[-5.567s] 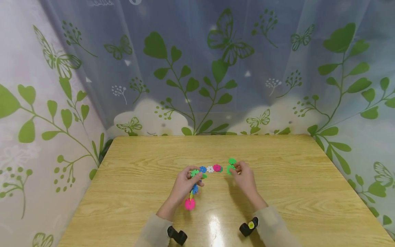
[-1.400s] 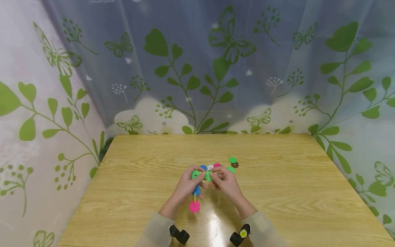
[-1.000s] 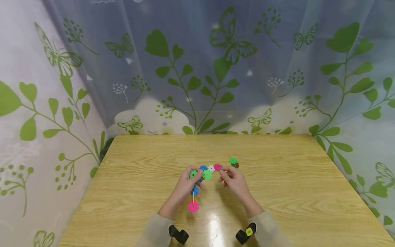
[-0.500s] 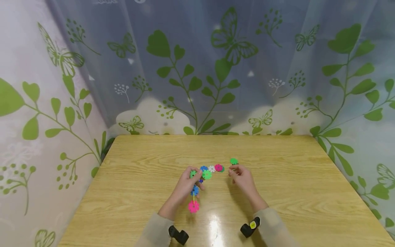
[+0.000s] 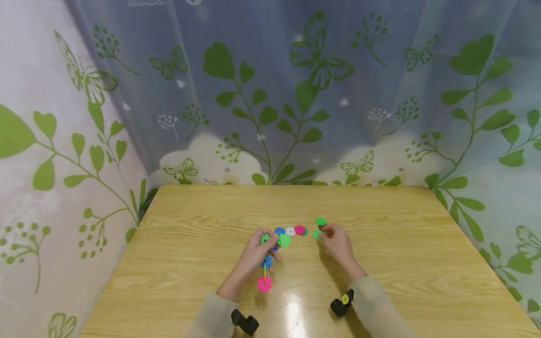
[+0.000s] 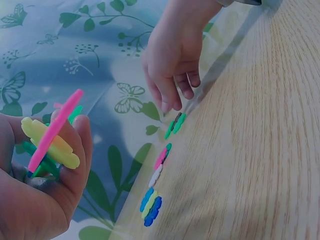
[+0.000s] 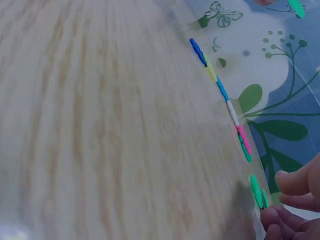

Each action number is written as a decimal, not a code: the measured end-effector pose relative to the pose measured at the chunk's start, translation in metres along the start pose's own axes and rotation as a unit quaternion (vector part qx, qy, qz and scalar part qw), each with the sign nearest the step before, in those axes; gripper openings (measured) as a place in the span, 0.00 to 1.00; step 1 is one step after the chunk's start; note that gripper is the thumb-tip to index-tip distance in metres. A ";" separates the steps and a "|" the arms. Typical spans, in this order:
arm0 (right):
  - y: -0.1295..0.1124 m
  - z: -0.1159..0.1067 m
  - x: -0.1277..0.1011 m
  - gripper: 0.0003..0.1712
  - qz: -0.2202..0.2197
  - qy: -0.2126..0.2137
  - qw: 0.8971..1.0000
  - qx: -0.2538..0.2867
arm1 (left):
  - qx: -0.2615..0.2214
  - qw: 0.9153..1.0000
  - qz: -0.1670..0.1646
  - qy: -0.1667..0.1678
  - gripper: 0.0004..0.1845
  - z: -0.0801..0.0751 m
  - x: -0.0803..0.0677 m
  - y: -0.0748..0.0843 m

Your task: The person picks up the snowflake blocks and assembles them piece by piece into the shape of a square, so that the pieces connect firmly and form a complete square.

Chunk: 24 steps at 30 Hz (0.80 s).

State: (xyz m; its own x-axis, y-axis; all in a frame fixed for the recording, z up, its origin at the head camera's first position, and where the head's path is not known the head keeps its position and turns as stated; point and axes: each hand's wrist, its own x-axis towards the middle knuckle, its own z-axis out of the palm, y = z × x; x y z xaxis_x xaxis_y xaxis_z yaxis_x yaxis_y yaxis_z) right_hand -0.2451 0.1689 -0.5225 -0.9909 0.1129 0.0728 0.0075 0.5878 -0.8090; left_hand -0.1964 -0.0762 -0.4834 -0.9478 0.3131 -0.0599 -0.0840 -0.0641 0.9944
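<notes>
My left hand point(image 5: 253, 253) grips a joined cluster of notched plastic snowflake discs above the table. A light green disc point(image 5: 284, 240) sticks out to its right, and a blue disc point(image 5: 266, 261) with a pink disc point(image 5: 265, 283) hangs below. In the left wrist view, a yellow disc point(image 6: 67, 156) also belongs to the cluster; the palm hides part of it. My right hand point(image 5: 339, 245) hovers at a few loose discs, fingers bent and apart: a green disc point(image 5: 317, 234), another green disc point(image 5: 320, 220) and a brown one, partly hidden by the fingers.
Between the hands lies a row of loose discs on the wooden table point(image 5: 203, 211): dark blue, yellow, blue, a white disc point(image 5: 289, 231), a pink disc point(image 5: 299, 229) and dark green. A patterned curtain point(image 5: 270, 94) hangs behind the table's far edge.
A light green disc has joined the left hand's cluster. The right hand has let go of it and moved right to the loose green and brown discs. The left hand stays almost still.
</notes>
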 end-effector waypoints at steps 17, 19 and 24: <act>-0.006 0.007 0.006 0.14 0.054 -0.021 0.984 -0.167 | 0.009 1.000 -0.001 0.000 0.18 0.000 -0.002 0.002; -0.005 0.007 0.007 0.14 0.054 -0.020 0.984 -0.167 | 0.010 1.000 -0.002 0.001 0.18 0.000 -0.001 0.002; -0.002 0.008 0.006 0.16 0.029 -0.011 0.991 -0.133 | 0.010 1.000 -0.004 0.004 0.18 -0.001 -0.002 0.001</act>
State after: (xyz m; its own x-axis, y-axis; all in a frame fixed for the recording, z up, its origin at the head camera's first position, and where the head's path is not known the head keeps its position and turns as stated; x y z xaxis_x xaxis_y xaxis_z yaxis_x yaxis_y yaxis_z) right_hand -0.2517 0.1614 -0.5251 -0.9905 0.1370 0.0148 0.0972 0.7709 -0.6295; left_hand -0.1953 -0.0776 -0.4824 -0.9495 0.3063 -0.0682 -0.0854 -0.0431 0.9954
